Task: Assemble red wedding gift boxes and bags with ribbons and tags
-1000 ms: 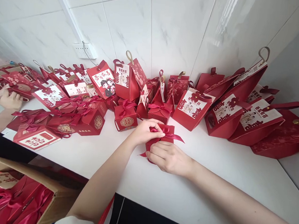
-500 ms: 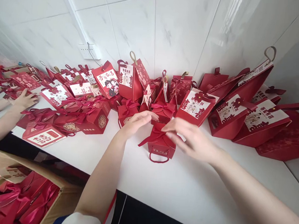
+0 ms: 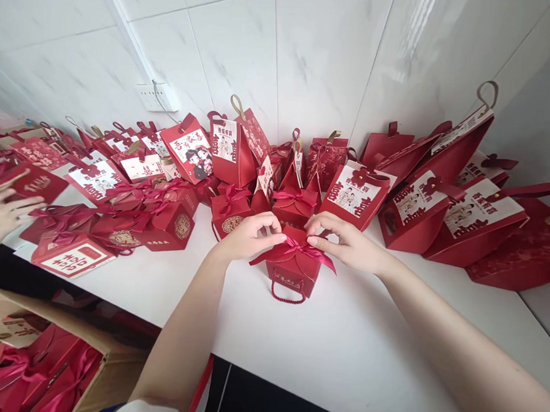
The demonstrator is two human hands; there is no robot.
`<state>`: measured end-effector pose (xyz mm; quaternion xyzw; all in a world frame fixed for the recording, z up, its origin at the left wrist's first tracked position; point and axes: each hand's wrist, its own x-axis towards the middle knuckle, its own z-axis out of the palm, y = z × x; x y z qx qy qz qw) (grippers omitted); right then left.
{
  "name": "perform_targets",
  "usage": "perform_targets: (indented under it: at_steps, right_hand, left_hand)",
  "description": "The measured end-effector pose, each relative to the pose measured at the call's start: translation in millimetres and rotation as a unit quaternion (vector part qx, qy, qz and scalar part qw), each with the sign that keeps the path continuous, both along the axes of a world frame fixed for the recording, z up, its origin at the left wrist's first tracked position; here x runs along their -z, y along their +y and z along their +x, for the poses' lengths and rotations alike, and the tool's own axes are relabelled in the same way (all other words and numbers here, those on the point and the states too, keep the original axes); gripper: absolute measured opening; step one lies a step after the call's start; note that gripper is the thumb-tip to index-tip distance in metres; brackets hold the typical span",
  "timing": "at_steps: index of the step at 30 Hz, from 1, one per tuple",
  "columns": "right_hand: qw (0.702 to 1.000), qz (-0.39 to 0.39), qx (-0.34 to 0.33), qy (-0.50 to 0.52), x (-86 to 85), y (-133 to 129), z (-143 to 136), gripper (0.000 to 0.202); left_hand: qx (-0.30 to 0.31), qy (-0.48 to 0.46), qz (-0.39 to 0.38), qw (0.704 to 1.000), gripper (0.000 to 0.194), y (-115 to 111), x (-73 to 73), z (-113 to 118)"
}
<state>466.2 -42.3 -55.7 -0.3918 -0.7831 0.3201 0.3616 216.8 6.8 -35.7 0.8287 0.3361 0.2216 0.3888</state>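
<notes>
In front of me on the white table (image 3: 266,328) stands a small red gift box (image 3: 293,277) with a twisted red cord handle (image 3: 287,300) hanging at its front. A satin ribbon (image 3: 299,251) is tied in a bow across its folded top. My left hand (image 3: 253,234) pinches a left loop of the bow between thumb and fingers. On the other side, my right hand (image 3: 345,241) pinches the ribbon's right loop. The fingers partly cover both loops. Another red box with a bow (image 3: 295,202) sits right behind.
Tall red bags with white printed labels (image 3: 355,196) line the tiled wall. More ribboned boxes (image 3: 167,223) cluster at the left. Another person's hand (image 3: 3,217) is beside a red box (image 3: 36,183) at the far left. Below stands a carton (image 3: 117,371) filled with red boxes.
Both my hands have closed onto the ribbon, and the bow's ends now spread out to each side. At the left, a red box has come up beside the other person's hand.
</notes>
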Motion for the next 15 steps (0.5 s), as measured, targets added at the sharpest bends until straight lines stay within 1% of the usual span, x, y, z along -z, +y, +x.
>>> perform_targets:
  at_steps: [3,6,8,11,13,15]
  right_hand:
    - [0.999,0.006,-0.039,0.021,-5.1,-2,2,0.019]
    - [0.997,0.018,-0.07,0.011,-10.3,-4,3,0.016]
    - [0.997,0.024,-0.07,-0.01,-11.1,-4,3,0.012]
    - [0.998,0.02,-0.053,-0.035,-8.3,-3,2,0.006]
    - [0.998,0.016,-0.046,-0.039,-5.9,-2,2,0.006]
    - [0.998,0.015,-0.044,-0.045,-4.8,-2,2,0.008]
  left_hand:
    - [0.018,-0.028,0.008,0.999,0.017,-1,-2.0,-2]
    - [0.074,-0.042,0.059,0.995,0.02,-1,-4.6,-3]
    - [0.09,-0.028,0.093,0.991,0.015,-2,-5.1,-3]
    - [0.056,0.014,0.145,0.988,0.012,-4,-3.3,1]
    - [0.028,0.04,0.176,0.983,0.012,-6,-1.2,5]
    - [0.017,0.052,0.195,0.979,0.007,-9,0.7,9]
